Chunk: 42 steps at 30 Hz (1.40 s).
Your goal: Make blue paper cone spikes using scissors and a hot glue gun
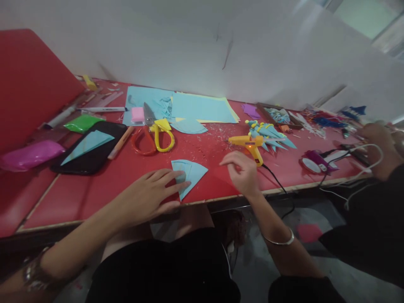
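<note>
My left hand (151,193) lies with fingers spread on a folded light blue paper piece (196,174) near the table's front edge. To the right of that paper, my right hand (241,170) hovers over the red table with its fingers curled; whether anything small is between them is hidden. Just beyond my right hand lies a yellow glue gun (248,142) with an orange light lit and a black cord. Behind the gun sits a blue paper ornament (271,134) with yellow parts. Scissors (154,134) with red and yellow handles lie behind the folded paper.
Blue sheets (202,107) lie along the wall beside a curved blue cutout (189,126). At left are a black phone (90,149) with folded paper on it, an orange marker (120,142) and green and pink packets. Another person's hand (378,147) is at far right near white cables.
</note>
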### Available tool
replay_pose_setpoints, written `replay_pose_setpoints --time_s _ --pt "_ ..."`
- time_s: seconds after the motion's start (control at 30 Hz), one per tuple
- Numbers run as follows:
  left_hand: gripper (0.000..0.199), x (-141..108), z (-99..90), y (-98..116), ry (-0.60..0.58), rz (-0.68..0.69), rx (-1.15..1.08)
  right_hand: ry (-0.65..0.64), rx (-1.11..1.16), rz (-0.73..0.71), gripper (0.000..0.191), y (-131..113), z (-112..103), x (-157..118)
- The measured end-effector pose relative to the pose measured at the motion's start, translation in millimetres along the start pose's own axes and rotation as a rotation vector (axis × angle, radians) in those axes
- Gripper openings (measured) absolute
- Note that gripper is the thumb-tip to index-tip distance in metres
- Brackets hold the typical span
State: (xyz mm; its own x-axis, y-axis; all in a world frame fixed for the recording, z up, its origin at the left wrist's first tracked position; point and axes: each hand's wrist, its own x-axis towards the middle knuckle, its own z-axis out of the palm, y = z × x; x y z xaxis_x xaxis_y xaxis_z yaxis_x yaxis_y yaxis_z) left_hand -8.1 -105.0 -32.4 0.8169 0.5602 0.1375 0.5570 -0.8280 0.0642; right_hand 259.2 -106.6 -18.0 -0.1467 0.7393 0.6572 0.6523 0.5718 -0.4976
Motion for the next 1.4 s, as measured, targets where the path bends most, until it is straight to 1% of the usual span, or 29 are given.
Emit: replay_pose_setpoints --time_s 0.1,0.17,0.23,0.27,0.3,0.37,0.43,0.5,0.57,0.63,0.73,0.87,0.93,1.0,1.07,1.13,1.27,1.4 --pt "0.045 5 1.1 1 0.028 -0.045 -0.02 0.224 -0.157 0.082 0.025 10 -18 -4" --pt "0.044 7 0.6 1 0.029 -0.063 -0.049 0.374 -0.227 0.187 0.021 23 -28 -7" --pt "0.044 7 -0.4 1 0.032 -0.075 -0.072 0.48 -0.284 0.303 0.013 39 -37 -9" --pt "0.044 7 -0.7 2 0.036 -0.077 -0.077 0.503 -0.316 0.347 0.007 47 -41 -9" --pt "0.044 6 -1.0 3 0.04 -0.08 -0.076 0.499 -0.358 0.381 0.007 55 -44 -10" --pt "0.043 7 -0.9 4 0.047 -0.095 -0.062 0.412 -0.449 0.428 0.021 69 -48 -8" --pt "0.043 9 -0.4 6 0.04 -0.125 -0.05 0.282 -0.513 0.477 0.032 79 -49 -5" --pt "0.043 12 0.2 7 0.025 -0.163 -0.054 0.14 -0.51 0.536 0.033 86 -47 0" --pt "0.044 16 0.4 8 0.014 -0.194 -0.067 0.027 -0.466 0.583 0.029 90 -43 5" --pt "0.043 17 0.2 8 0.016 -0.21 -0.082 -0.02 -0.45 0.596 0.029 91 -40 8" --pt "0.042 17 0.1 8 0.028 -0.219 -0.102 -0.013 -0.516 0.559 0.037 87 -42 8" --pt "0.042 16 0.8 9 0.045 -0.235 -0.091 -0.028 -0.584 0.488 0.04 73 -56 8" --pt "0.042 17 1.4 9 0.057 -0.233 -0.088 -0.06 -0.523 0.443 0.037 62 -62 10" --pt "0.042 17 2.1 9 0.069 -0.228 -0.091 -0.132 -0.413 0.414 0.037 48 -63 11" --pt "0.042 17 2.9 9 0.08 -0.226 -0.093 -0.236 -0.352 0.427 0.043 33 -60 12" --pt "0.043 17 3.6 9 0.083 -0.231 -0.091 -0.33 -0.352 0.445 0.048 18 -53 13" --pt "0.043 17 4.8 9 0.075 -0.241 -0.09 -0.482 -0.361 0.379 0.042 -5 -39 15" --pt "0.044 17 6.1 8 0.076 -0.237 -0.079 -0.606 -0.445 0.301 0.034 -14 -32 18"
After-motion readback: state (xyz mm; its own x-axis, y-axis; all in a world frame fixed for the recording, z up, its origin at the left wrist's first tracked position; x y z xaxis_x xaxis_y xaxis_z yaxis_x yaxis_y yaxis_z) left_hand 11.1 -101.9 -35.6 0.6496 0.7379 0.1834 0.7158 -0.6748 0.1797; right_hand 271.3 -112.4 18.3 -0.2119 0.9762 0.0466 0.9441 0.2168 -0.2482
